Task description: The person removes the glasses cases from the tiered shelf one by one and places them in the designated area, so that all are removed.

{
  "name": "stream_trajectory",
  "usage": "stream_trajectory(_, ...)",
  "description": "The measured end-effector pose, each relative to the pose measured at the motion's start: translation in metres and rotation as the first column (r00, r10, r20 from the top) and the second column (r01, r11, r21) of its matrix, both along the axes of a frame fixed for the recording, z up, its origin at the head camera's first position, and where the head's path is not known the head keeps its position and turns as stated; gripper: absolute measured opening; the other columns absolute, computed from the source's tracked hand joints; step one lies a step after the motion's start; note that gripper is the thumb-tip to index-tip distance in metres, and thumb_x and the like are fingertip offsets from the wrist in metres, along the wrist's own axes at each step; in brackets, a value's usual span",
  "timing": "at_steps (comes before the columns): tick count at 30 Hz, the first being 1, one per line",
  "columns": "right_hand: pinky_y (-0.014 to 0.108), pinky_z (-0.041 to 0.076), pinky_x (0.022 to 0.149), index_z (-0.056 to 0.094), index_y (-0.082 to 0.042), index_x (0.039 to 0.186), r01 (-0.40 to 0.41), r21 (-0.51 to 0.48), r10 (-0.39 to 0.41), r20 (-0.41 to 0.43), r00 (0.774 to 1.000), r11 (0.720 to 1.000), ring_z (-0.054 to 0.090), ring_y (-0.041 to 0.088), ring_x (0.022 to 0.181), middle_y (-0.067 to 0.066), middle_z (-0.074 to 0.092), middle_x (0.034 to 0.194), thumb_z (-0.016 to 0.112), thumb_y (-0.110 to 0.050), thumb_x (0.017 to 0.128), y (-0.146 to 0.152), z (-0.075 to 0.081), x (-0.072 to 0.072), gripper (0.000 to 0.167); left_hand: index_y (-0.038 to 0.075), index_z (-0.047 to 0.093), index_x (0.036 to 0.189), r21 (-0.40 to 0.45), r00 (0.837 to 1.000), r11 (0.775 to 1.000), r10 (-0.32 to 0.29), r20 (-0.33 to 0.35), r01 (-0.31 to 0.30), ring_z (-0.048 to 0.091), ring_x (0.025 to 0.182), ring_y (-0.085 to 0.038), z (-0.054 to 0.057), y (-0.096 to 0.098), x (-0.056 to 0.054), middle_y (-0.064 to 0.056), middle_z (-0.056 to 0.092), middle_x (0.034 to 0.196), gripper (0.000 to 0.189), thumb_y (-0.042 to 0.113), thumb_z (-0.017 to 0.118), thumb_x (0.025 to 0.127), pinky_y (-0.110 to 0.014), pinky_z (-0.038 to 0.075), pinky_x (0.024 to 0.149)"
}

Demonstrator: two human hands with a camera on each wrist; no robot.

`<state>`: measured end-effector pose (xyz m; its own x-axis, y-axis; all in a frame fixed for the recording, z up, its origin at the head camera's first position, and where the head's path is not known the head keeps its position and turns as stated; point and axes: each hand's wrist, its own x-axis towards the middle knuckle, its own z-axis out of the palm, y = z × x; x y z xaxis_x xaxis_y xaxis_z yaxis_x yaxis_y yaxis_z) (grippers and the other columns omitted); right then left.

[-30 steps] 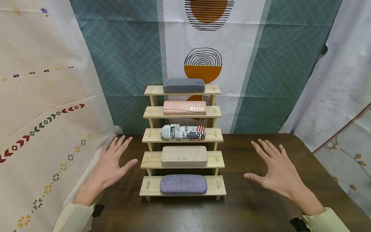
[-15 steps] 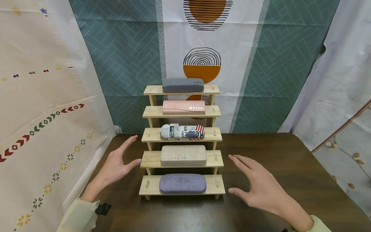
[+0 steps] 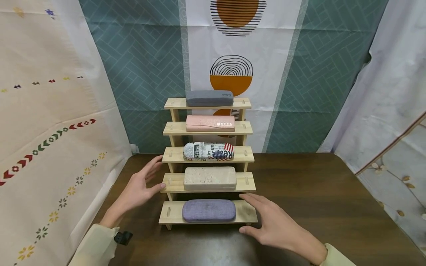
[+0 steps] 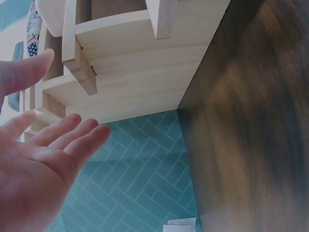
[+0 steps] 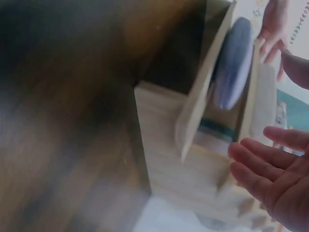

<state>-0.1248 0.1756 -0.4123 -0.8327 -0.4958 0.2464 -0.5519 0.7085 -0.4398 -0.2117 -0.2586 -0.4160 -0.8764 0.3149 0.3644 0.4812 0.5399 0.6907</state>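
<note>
A tiered wooden rack (image 3: pixel 169 184) carries one glasses case per step. From the top they are a grey case (image 3: pixel 209 98), a pink case (image 3: pixel 208 123), a newsprint-and-flag patterned case (image 3: pixel 208 151), a beige case (image 3: pixel 210 178) and a purple case (image 3: pixel 209 210). My left hand (image 3: pixel 137 189) is beside the rack's left edge, thumb and fingers spread near the beige case's step; whether it touches the wood I cannot tell. At the lower right, my right hand (image 3: pixel 271 221) hovers by the bottom step's right end, fingers extended, thumb apart, holding nothing.
The rack stands on a dark brown table (image 3: pixel 306 188). Behind it hangs a teal and white patterned cloth (image 3: pixel 153 74). A cream cloth (image 3: pixel 56 96) closes off the left, and a white floral cloth (image 3: pixel 392 111) the right.
Both hands have moved inward toward the rack. The right hand has come down and left to the bottom step; the left has shifted right to the rack's edge. The cases stay in place.
</note>
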Motion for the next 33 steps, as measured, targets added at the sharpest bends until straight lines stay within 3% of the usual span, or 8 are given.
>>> stream_trajectory(8, 0.049, 0.051, 0.110, 0.057, -0.011, 0.150, -0.095, -0.068, 0.101, 0.094, 0.990, 0.993, 0.054, 0.021, 0.137, 0.001, 0.058, 0.148, 0.085, -0.047, 0.089, -0.019, -0.017, -0.017, 0.077, 0.018, 0.032, 0.167, 0.036, 0.999, 0.999, -0.033, 0.030, 0.031, 0.055, 0.136, -0.045, -0.006, -0.001, -0.004, -0.025, 0.052, 0.153, 0.093, -0.003, 0.081, 0.091, -0.057, 0.048, 0.108)
stream_trajectory(19, 0.048, 0.050, 0.110, 0.060, -0.005, 0.145, -0.099, -0.116, 0.107, 0.060, 0.992, 0.988, 0.058, 0.025, 0.133, 0.009, 0.062, 0.143, 0.092, -0.029, 0.084, -0.036, -0.031, -0.031, 0.073, 0.020, 0.033, 0.167, 0.083, 0.996, 0.994, -0.074, 0.051, 0.069, 0.060, 0.131, -0.043, -0.009, -0.003, -0.005, -0.024, 0.059, 0.146, 0.095, -0.005, 0.081, 0.090, -0.055, 0.053, 0.103)
stream_trajectory(33, 0.043, 0.054, 0.103, 0.064, -0.005, 0.140, -0.100, -0.168, 0.118, 0.097, 0.988, 0.981, 0.062, 0.021, 0.125, 0.004, 0.067, 0.136, 0.095, -0.027, 0.081, -0.041, -0.037, -0.042, 0.070, 0.021, 0.034, 0.167, 0.158, 0.988, 0.983, -0.111, 0.105, 0.094, 0.058, 0.132, -0.043, -0.010, -0.005, -0.007, -0.027, 0.059, 0.145, 0.095, -0.008, 0.080, 0.089, -0.055, 0.052, 0.103)
